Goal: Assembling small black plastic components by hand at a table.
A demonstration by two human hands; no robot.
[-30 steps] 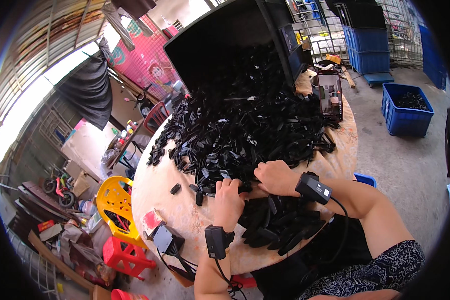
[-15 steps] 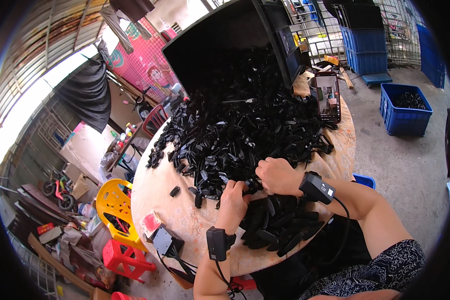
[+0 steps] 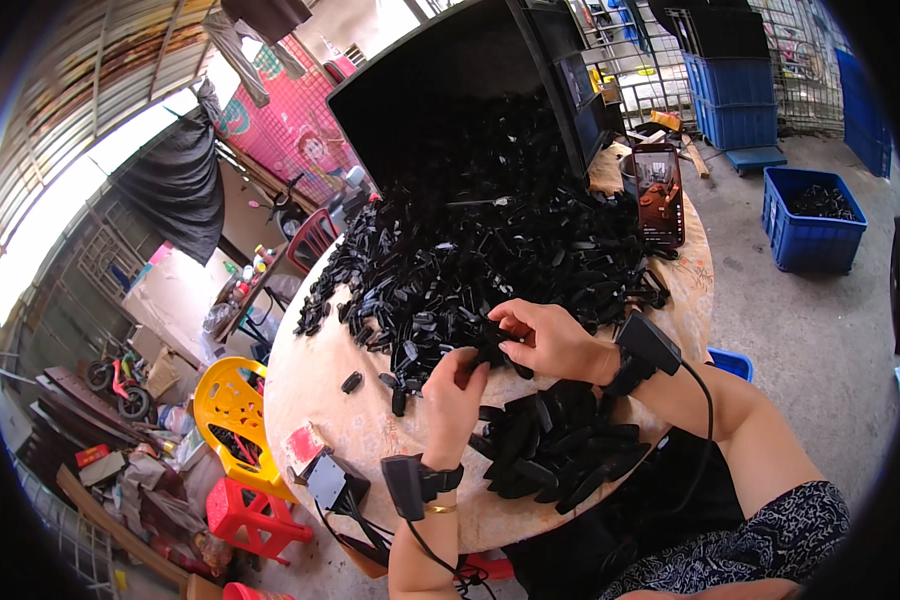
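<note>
Orange-lettered cloth (image 3: 315, 385) bears black pieces (image 3: 440, 290) where left hand (image 3: 453, 400) and right hand (image 3: 552, 343) half-close, each grip's contents unclear.

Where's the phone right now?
In the head view, the phone is on the right side of the round table, just right of the heap of black parts and beyond the right hand.

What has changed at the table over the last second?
The right hand moved slightly forward and left and looks less tightly curled. The left hand turned, baring a gold-coloured band. The phone shows a different image. Any grasp or release is unclear. The black pile and yellow chair look unmoved.
</note>
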